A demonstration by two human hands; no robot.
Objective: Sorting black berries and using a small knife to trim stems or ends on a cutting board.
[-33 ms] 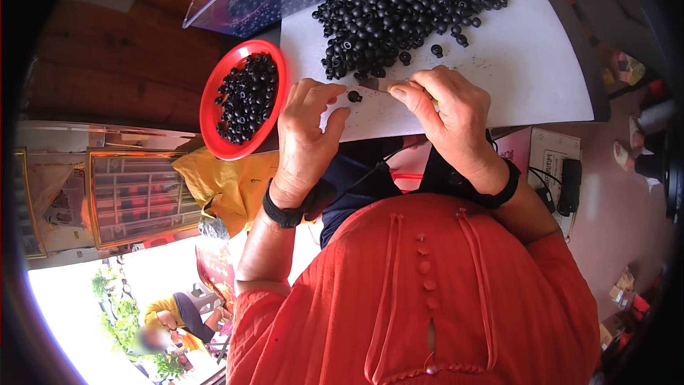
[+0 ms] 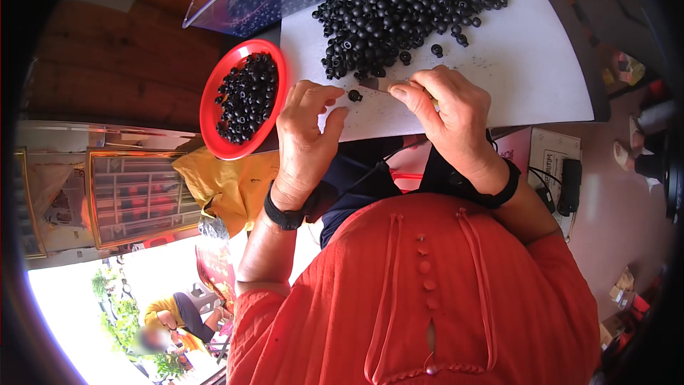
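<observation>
Small round black plastic pieces [image 2: 413, 18] with short collars lie heaped on a white board [image 2: 527, 78]. My right hand [image 2: 456, 103] is closed on a small knife [image 2: 375, 84], with a flat metal blade pointing left at the heap's near edge. One single black piece [image 2: 355, 95] lies apart, just below the blade tip. Left of that piece, my left hand [image 2: 306, 125] is open, thumb and forefinger spread, with nothing between them. Beside this hand stands a red oval tray [image 2: 208, 110] holding several glossy black pieces [image 2: 247, 96].
A clear plastic bin [image 2: 235, 7] with more black pieces stands at the far left of the board. Tiny dark crumbs dot the board. A yellow cloth or bag [image 2: 228, 185] hangs below the tray. Another person [image 2: 178, 317] sits outside at lower left.
My left hand has shifted very slightly left, away from the single piece. My right hand and the knife look the same.
</observation>
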